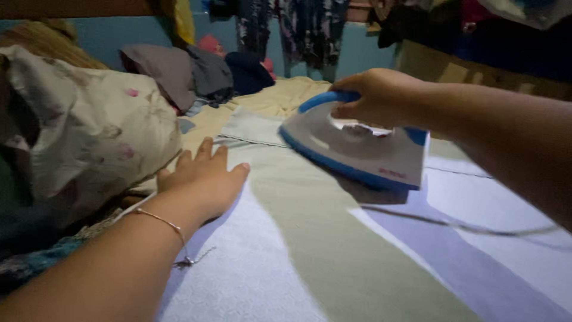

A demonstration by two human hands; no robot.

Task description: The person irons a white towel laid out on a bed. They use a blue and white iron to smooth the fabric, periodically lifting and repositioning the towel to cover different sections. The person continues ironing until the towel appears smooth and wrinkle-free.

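My right hand (375, 95) grips the blue handle of a white and blue clothes iron (351, 149), which is tilted nose-left just above a striped cloth (298, 238) in pale blue, green and lilac. My left hand (205, 179) lies flat, fingers apart, pressing the cloth's left side. A thin bracelet circles that wrist. The iron's cord (459, 225) trails across the cloth to the right.
A floral pillow (95, 131) sits at the left edge. Folded grey and dark clothes (196, 74) are piled at the back on a yellowish sheet (280, 95). More garments hang along the far blue wall (310, 27).
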